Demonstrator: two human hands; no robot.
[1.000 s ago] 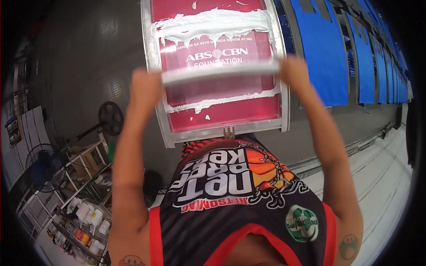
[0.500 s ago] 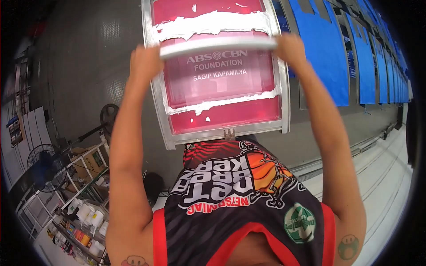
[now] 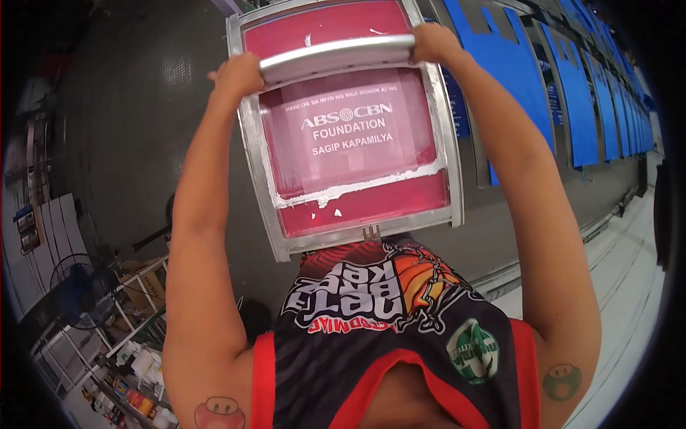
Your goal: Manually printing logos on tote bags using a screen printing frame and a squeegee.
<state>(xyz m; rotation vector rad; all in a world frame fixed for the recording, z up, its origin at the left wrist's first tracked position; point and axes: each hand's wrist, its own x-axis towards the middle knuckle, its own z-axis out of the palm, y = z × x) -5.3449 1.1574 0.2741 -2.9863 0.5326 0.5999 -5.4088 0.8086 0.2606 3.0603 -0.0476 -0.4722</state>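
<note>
Squeegee (image 3: 336,53): a long pale bar, lay across the far end of the screen (image 3: 350,136), held at both ends. It sat near the frame's (image 3: 446,136) top edge, well up in the view and in front of the person's chest.

Far left: a floor fan (image 3: 71,286), and below it shelves (image 3: 107,365) crowded with jars and bottles, too small to tell apart. Grey floor (image 3: 121,107) beyond.

Left hand (image 3: 239,75): clenched over the squeegee's left end, knuckles up, at the frame's left rail. Forearm ran straight down to the lower edge.

Centre: screen was pink-red mesh in a pale metal frame, white lettering in the middle. White ink (image 3: 357,189) lay in a ragged band across the lower part of the mesh, with a few specks under it. A small metal clamp (image 3: 371,232) showed at the frame's near edge. Just below, the person's black and red jersey (image 3: 386,322) filled the bottom of the view.

Right hand (image 3: 432,43): clenched on the squeegee's right end, at the frame's top right corner.

Right: a row of blue sheets (image 3: 572,107) laid side by side along a long table (image 3: 543,222), running off to the far right.
</note>
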